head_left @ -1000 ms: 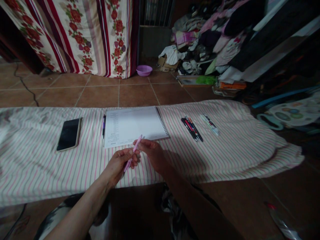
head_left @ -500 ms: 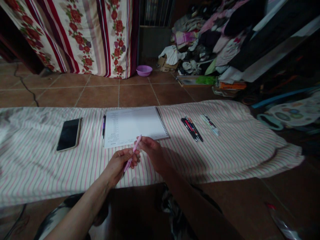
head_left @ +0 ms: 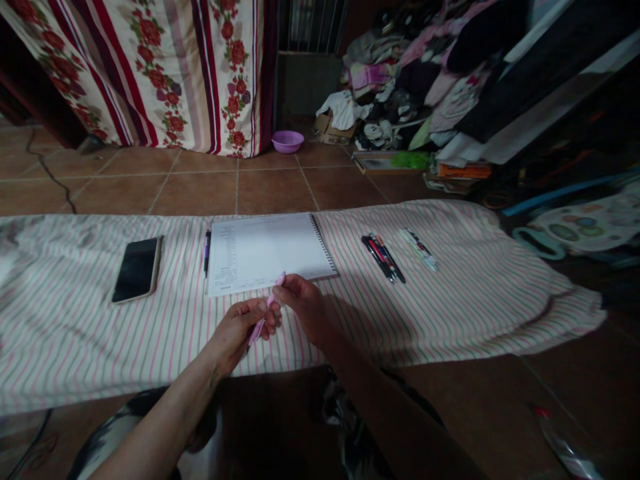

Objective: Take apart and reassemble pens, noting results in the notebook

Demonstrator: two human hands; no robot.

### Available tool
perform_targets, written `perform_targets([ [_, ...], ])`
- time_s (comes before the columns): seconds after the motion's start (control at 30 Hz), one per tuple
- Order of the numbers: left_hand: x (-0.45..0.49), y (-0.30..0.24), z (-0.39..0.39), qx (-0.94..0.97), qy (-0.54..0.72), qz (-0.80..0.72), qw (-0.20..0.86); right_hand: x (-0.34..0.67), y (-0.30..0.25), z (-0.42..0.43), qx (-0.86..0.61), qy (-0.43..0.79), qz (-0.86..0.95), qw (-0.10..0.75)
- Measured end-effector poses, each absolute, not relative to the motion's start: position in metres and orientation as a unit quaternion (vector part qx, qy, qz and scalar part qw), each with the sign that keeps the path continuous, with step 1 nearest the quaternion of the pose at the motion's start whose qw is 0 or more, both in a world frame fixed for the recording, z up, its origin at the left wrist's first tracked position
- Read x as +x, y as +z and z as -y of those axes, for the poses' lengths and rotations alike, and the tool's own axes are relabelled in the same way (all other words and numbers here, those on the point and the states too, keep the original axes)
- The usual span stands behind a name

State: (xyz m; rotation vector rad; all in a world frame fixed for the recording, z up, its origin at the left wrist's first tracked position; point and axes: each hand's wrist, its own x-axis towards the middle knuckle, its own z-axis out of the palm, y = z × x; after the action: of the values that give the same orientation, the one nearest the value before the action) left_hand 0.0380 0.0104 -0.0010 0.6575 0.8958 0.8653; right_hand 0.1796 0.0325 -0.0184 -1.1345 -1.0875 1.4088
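Both my hands hold one pink pen (head_left: 267, 308) just above a striped cloth (head_left: 450, 300). My left hand (head_left: 240, 330) pinches its lower half, fingers closed. My right hand (head_left: 305, 303) grips the upper end, fingers closed round it. Right behind the hands lies an open spiral notebook (head_left: 267, 250) with a white page. A purple pen (head_left: 207, 250) lies along the notebook's left edge.
A dark phone (head_left: 136, 268) lies on the cloth at the left. Several pens (head_left: 384, 257) and a white one (head_left: 419, 248) lie right of the notebook. Beyond are tiled floor, a purple bowl (head_left: 287, 141), a floral hanging cloth (head_left: 165, 67) and a heap of clothes (head_left: 415, 73).
My right hand has slid a little up and over the pen's top end, so less of the tip shows. The left hand has stayed in place.
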Motion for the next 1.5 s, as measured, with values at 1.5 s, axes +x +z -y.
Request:
perform_targets([
  [1.5,0.0361,-0.0013,-0.0113,0.286,0.400,-0.412,0.767,0.1826,-0.0131,-0.0352,-0.407,0.647,0.398,0.507],
])
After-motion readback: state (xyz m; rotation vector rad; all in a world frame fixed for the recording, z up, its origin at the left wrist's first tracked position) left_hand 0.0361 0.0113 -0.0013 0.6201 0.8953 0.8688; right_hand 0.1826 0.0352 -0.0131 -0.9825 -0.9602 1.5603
